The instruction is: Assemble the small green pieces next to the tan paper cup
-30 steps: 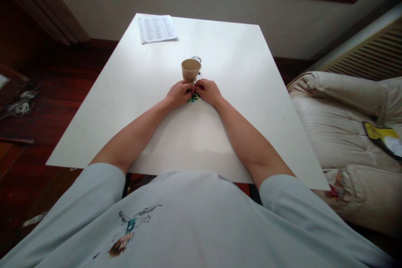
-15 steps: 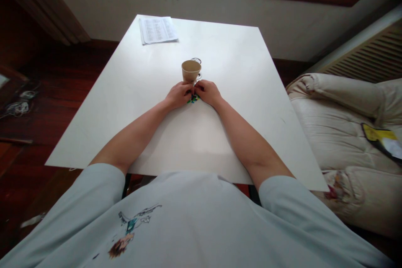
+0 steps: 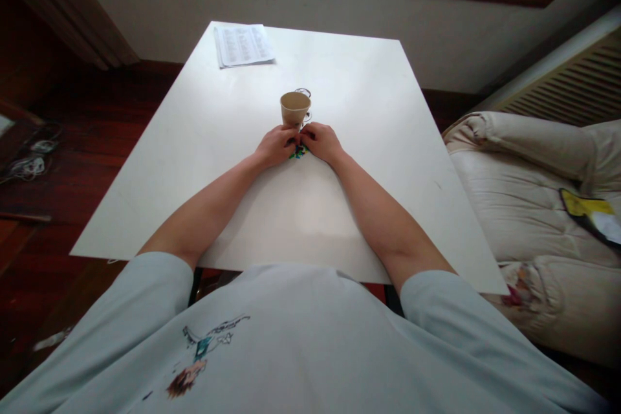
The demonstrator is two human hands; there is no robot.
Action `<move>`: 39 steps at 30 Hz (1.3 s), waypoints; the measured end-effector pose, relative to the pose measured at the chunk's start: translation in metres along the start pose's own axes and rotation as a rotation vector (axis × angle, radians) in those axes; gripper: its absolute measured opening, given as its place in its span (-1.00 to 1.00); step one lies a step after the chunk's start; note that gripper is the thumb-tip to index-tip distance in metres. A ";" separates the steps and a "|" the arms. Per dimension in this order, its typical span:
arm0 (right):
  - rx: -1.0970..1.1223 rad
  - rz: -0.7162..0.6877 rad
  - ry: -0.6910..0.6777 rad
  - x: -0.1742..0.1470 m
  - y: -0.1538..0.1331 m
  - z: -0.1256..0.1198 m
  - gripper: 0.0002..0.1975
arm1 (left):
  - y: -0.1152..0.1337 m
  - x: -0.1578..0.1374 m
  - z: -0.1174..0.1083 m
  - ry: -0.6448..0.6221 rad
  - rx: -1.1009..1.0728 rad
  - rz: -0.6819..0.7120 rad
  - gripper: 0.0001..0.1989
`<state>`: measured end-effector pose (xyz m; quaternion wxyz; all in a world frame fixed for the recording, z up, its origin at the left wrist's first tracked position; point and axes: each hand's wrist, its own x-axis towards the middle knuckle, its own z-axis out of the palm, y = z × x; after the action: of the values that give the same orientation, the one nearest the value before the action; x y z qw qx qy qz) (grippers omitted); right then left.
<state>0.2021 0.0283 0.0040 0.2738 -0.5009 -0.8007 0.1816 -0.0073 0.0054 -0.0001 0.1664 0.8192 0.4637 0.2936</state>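
Observation:
My left hand (image 3: 279, 144) and my right hand (image 3: 320, 141) meet near the middle of the white table (image 3: 233, 103), with their fingertips pinched close together. Whatever sits between those fingertips is too small to name. Just below them lies a little pile of small green, blue and yellow pieces (image 3: 299, 152), partly covered by the fingers. A tan paper cup (image 3: 294, 110) stands upright right behind my left hand, its mouth facing up and its base hidden. Behind the cup, a thin dark looped thing (image 3: 303, 92) shows in part; its kind is unclear.
A stack of printed paper sheets (image 3: 245, 45) lies at the table's far left corner. To the right of the table stands a cream padded sofa (image 3: 514, 187) with a yellow and black item (image 3: 589, 210) on it. White cables (image 3: 32, 165) lie at the far left.

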 end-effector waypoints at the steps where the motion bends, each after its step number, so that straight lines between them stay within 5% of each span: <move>1: -0.001 0.000 0.000 0.000 0.000 0.000 -0.82 | 0.000 0.000 0.000 0.000 0.002 -0.001 -0.80; 39: -0.002 -0.001 -0.005 -0.002 -0.003 -0.002 -0.80 | 0.002 0.000 -0.001 -0.011 -0.005 0.008 -0.80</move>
<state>0.2017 0.0253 0.0071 0.2715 -0.5005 -0.8017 0.1818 -0.0068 0.0047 0.0018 0.1700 0.8222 0.4588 0.2908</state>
